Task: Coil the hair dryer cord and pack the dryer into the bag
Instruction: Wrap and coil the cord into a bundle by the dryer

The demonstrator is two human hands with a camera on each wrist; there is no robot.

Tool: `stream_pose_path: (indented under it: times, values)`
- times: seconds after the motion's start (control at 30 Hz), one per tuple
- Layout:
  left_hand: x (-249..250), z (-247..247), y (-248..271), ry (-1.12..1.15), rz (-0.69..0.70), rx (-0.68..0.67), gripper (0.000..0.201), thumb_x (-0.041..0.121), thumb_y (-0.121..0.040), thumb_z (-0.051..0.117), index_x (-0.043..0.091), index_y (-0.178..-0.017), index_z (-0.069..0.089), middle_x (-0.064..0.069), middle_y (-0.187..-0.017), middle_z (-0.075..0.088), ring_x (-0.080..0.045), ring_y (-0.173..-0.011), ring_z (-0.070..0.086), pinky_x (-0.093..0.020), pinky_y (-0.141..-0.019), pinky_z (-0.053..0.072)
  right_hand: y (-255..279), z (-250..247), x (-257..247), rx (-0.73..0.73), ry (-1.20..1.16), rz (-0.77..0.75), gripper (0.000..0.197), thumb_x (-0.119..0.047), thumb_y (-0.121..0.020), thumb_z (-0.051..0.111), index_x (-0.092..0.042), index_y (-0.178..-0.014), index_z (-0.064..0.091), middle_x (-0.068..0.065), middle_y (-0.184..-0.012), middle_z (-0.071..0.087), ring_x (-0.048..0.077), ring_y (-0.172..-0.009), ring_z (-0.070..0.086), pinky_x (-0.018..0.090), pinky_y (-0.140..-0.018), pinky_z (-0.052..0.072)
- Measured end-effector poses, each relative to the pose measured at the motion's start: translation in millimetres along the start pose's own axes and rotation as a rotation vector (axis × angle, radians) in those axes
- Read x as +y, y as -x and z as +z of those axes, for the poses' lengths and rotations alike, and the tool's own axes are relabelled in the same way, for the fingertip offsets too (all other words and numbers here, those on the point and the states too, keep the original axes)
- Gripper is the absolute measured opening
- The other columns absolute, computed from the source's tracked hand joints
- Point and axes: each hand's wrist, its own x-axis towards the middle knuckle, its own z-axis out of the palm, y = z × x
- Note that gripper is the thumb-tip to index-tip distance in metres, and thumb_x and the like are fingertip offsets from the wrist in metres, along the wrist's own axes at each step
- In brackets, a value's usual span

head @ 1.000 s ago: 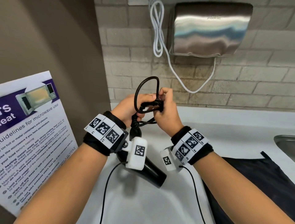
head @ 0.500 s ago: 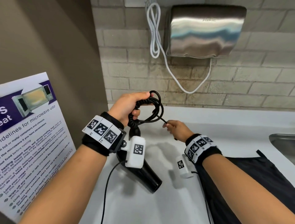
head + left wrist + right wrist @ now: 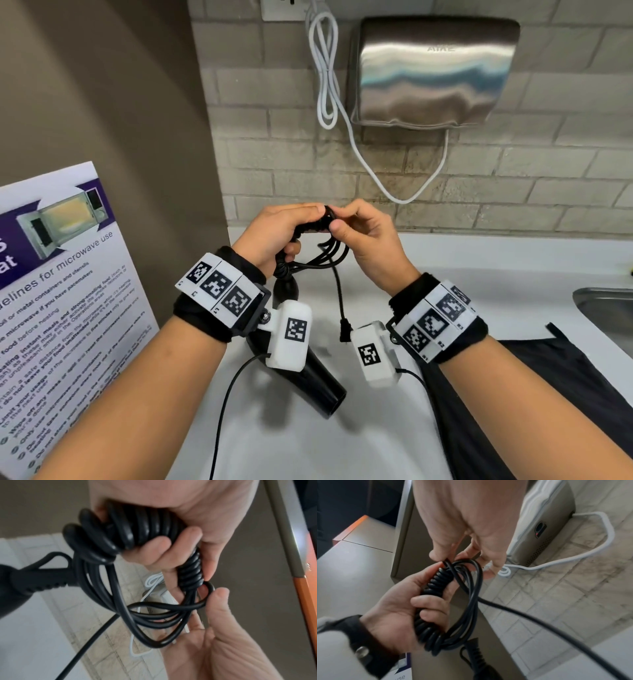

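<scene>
the black bag (image 3: 534, 394) lies flat on the white surface (image 3: 342, 442), nearest. above it the hair dryer (image 3: 318, 383) hangs below the left hand (image 3: 277, 233), which grips the coiled cord (image 3: 329, 246); the right hand (image 3: 366, 240) pinches a loop just beside it.

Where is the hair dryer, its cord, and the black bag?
hair dryer (image 3: 322, 383), head view, on its black barrel.
cord (image 3: 191, 568), left wrist view, on the curly stretch in the left hand.
bag (image 3: 513, 404), head view, on its flat black cloth.
</scene>
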Motion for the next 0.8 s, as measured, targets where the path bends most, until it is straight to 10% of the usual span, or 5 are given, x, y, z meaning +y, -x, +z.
stream_pose_path:
  times: [0.17,0.3,0.4,0.57,0.8]
  values:
    - [-0.8,4.2,3.5,-0.019,-0.008,-0.019,0.017,0.033,-0.087,0.059,0.021,-0.087,0.071,0.006,-0.073,0.07,-0.004,-0.034,0.024,-0.014,-0.036,0.02,-2.8,0.7,3.9,-0.084,0.016,-0.045,0.019,-0.022,-0.064,0.072,-0.036,-0.072,0.061,-0.014,-0.076,0.063,0.008,-0.077,0.059,0.029,-0.078,0.049]
    - [-2.0,5.7,3.2,-0.025,0.033,-0.016,0.013,0.02,-0.083,0.064,0.013,-0.092,0.071,-0.002,-0.077,0.066,-0.004,-0.033,0.026,-0.014,-0.036,0.019,4.4,-5.2,12.4,-0.157,0.162,0.069,0.054,-0.061,-0.065,0.069,-0.029,-0.105,0.052,-0.001,-0.103,0.06,0.02,-0.1,0.058,0.031,-0.091,0.045]
    - [-2.1,7.2,3.9,-0.025,0.065,-0.001,0.007,0.012,-0.082,0.065,0.017,-0.079,0.07,0.003,-0.065,0.065,-0.003,-0.031,0.027,-0.013,-0.034,0.02,11.5,-9.2,21.2,-0.276,0.488,0.158,0.081,-0.082,-0.067,0.042,-0.01,-0.101,0.057,0.001,-0.092,0.062,0.012,-0.088,0.06,0.019,-0.081,0.046]
    - [-1.9,-1.0,0.1,-0.002,0.067,0.054,0.007,0.015,-0.081,0.067,0.02,-0.077,0.07,0.007,-0.062,0.067,-0.004,-0.032,0.025,-0.013,-0.034,0.019,7.4,-33.9,11.0,-0.29,0.419,0.213,0.01,-0.023,-0.088,0.046,-0.017,-0.083,0.052,-0.008,-0.072,0.044,-0.007,-0.063,0.044,0.011,-0.066,0.035]
    - [-1.7,7.7,2.7,-0.105,0.129,0.086,0.005,0.02,-0.082,0.068,0.019,-0.087,0.069,-0.001,-0.078,0.063,0.0,-0.031,0.037,-0.01,-0.036,0.027,-11.6,-35.6,-9.5,0.002,0.634,0.05,0.027,-0.004,-0.093,0.046,-0.014,-0.068,0.049,-0.008,-0.057,0.04,-0.003,-0.051,0.04,0.012,-0.055,0.032]
